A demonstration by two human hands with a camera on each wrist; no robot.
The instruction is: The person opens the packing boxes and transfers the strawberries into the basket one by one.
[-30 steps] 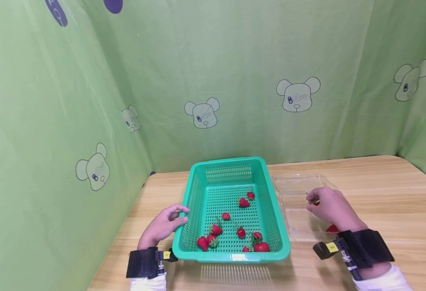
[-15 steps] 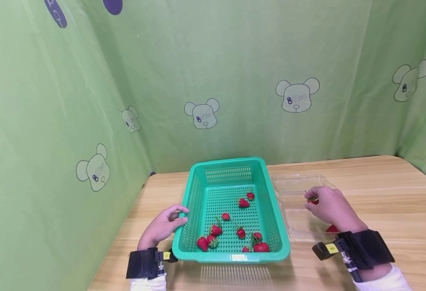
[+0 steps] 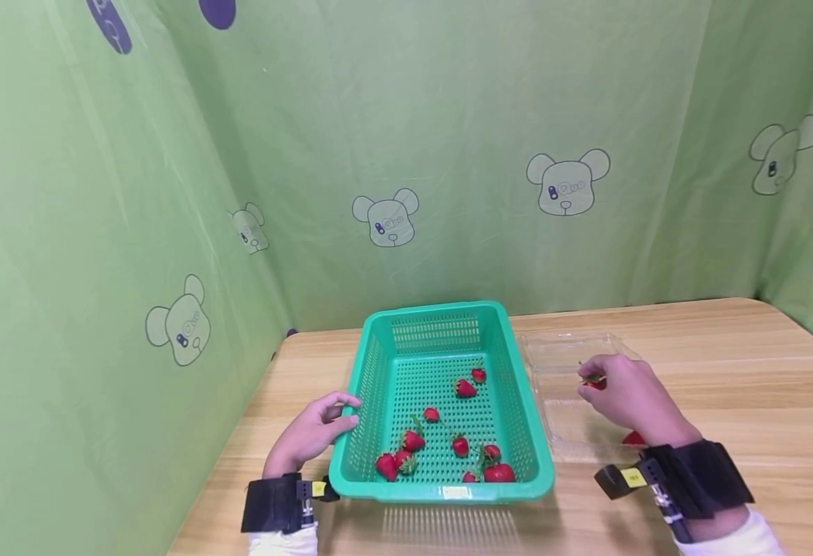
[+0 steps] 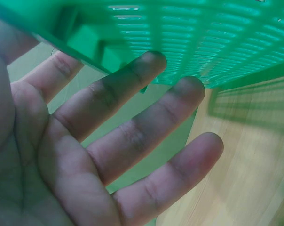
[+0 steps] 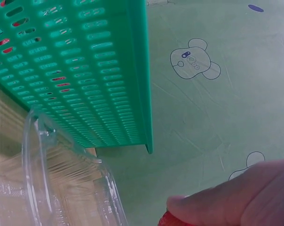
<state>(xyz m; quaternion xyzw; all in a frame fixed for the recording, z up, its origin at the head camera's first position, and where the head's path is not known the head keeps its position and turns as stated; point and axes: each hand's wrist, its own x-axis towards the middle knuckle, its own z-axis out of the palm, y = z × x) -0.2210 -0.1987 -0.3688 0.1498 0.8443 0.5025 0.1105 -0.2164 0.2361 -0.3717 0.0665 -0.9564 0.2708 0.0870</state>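
Observation:
My right hand (image 3: pixel 624 390) pinches a red strawberry (image 3: pixel 595 384) over a clear plastic box (image 3: pixel 543 405). In the right wrist view part of the strawberry (image 5: pixel 169 220) shows below my thumb. Another strawberry (image 3: pixel 634 438) lies at the near right of the box, partly hidden by my wrist. On the left rim of a green slotted basket (image 3: pixel 441 490), my left hand (image 3: pixel 314 427) rests its thumb and index finger. The left wrist view shows the other fingers (image 4: pixel 146 136) loosely extended beneath the rim, beside the basket wall (image 4: pixel 179 33).
Several strawberries lie in the basket, mostly toward its near end, including one (image 3: pixel 465 388) farther back. The wooden table (image 3: pixel 746 378) extends right of the box. A green curtain (image 3: pixel 462 247) with bear prints hangs behind and on the left.
My right hand has shifted slightly left with the strawberry, more of which now shows. My left hand and the basket have stayed in place.

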